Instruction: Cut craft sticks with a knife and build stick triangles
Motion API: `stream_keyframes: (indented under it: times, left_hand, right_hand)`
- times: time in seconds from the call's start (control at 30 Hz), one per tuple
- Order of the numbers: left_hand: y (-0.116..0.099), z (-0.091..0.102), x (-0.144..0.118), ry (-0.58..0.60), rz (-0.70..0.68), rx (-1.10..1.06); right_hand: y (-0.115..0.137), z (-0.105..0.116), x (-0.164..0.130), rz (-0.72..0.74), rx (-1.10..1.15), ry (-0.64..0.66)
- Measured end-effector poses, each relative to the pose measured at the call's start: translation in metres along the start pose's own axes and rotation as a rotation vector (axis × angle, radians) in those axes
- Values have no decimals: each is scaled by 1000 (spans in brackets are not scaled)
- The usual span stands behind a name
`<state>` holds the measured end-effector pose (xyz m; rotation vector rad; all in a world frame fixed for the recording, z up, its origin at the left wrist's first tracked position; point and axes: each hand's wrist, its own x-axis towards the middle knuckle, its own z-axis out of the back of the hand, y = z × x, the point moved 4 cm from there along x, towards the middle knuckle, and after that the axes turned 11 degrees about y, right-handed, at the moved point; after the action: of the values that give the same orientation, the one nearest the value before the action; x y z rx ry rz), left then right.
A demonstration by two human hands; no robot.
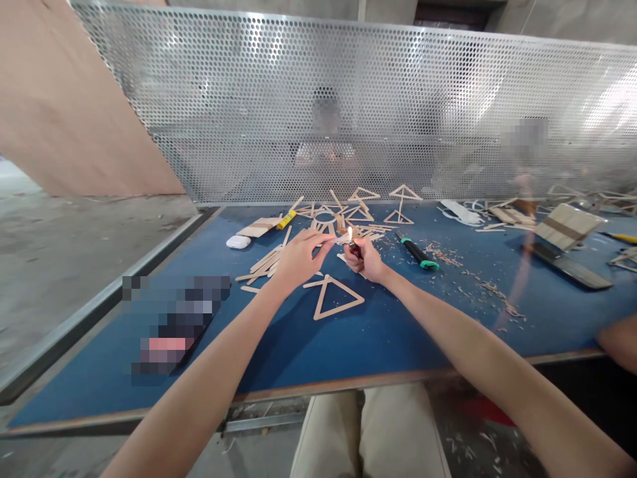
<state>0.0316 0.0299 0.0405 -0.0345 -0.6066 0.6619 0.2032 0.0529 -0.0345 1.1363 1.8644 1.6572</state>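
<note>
A lighter is gripped in my right hand, its small flame burning upright. My left hand is closed on a thin whitish glue stick, with the far end of the stick at the flame. Just below both hands, a triangle of craft sticks lies flat on the blue table. Loose craft sticks are spread beside my left hand, and more lie behind the flame. To the right of my right hand rests a black and green utility knife.
A perforated metal screen borders the table's back, with people behind it. Finished stick frames, a yellow tube, a white case and wood shavings lie about. A blurred dark object is at left. Another person's arm enters at right.
</note>
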Motion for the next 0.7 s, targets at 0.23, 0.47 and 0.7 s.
stream_keyframes:
  times: [0.23,0.47,0.7]
  left_hand:
    - [3,0,0,-48,-23,-4]
    - [3,-1,-1,-48,-34,-15]
    - [1,0,-1,-32,-39,-18]
  right_hand:
    - [0,0,1,-1,2,-11]
    - [0,0,1,1,2,-24]
    - [0,1,0,3,4,-9]
